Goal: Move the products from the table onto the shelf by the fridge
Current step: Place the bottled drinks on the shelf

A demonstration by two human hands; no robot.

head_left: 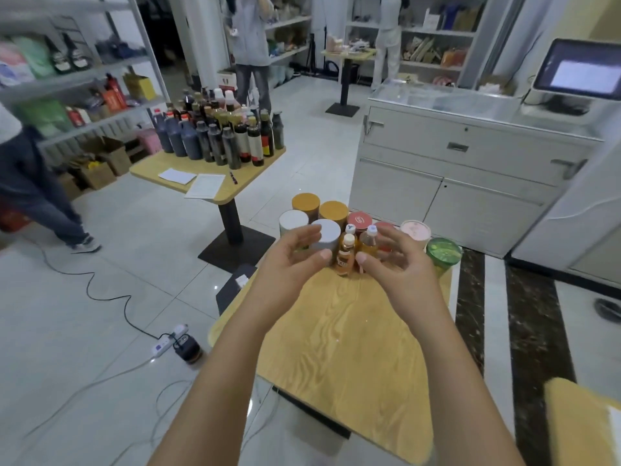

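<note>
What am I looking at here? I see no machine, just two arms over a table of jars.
There is no robot here. A person wears a wide-angle camera on the head, so this single picture looks forward and down along their own arms. The left hand and right hand reach, fingers relaxed, toward products grouped at the far end of a wooden table. These are yellow-lidded canisters, grey-lidded canisters, red-lidded jars, small orange bottles, a pink-lidded tub and a green-lidded jar. Neither hand grips anything. I cannot tell whether the fingertips touch a product.
</note>
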